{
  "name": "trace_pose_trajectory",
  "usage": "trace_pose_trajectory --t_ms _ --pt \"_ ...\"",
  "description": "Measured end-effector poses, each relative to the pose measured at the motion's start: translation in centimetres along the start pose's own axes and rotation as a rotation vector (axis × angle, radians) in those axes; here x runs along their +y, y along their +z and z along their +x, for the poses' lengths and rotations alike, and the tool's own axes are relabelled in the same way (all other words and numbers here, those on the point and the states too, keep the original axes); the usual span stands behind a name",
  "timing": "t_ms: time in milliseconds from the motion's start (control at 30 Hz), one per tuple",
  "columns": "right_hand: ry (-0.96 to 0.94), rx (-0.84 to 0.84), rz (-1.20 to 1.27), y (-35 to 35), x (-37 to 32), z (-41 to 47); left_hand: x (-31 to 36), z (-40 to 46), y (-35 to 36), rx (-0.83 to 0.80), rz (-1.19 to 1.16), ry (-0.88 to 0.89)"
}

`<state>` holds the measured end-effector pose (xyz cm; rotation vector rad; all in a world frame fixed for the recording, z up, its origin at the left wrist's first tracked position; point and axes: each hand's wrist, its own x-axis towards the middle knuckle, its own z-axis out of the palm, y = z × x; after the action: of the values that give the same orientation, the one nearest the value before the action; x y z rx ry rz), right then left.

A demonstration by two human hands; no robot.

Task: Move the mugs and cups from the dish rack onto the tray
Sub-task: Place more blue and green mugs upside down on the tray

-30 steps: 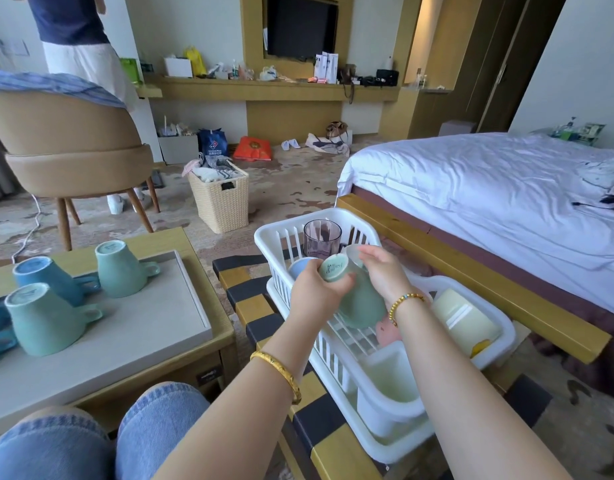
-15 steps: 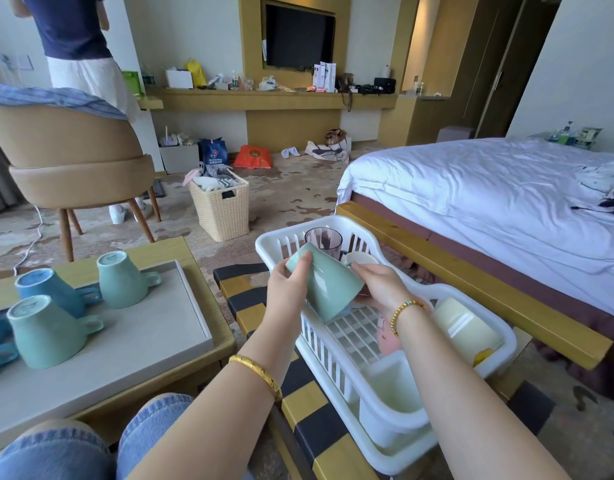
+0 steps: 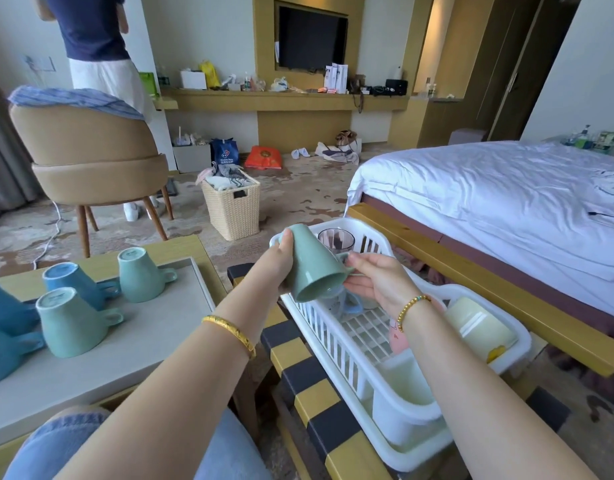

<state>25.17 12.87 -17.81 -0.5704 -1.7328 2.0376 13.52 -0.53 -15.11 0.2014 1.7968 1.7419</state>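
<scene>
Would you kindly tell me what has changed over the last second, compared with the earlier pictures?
The green mug has come up out of the dish rack and tipped onto its side, mouth toward the camera. The left hand grips its body; the right hand holds the handle side. The mugs on the tray have stayed put.

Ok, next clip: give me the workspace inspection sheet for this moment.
Surface: grey tray on a low table; white rack on a striped bench.
Job's things: green mug held above rack; inverted mugs on tray; glass cup in rack.
Clutter: yellow container in rack.
Hands: left hand grips mug body; right hand at its handle.
Cables: white cord on floor.
Surroundings: bed, chair, basket, standing person.
</scene>
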Motion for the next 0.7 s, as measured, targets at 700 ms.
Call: trace_pose_trajectory --t_ms 700 --pt "-0.036 -0.277 -0.684 21.0 6.1 5.3 -3.0 -0.1 -20.8 0.386 0.214 0.3"
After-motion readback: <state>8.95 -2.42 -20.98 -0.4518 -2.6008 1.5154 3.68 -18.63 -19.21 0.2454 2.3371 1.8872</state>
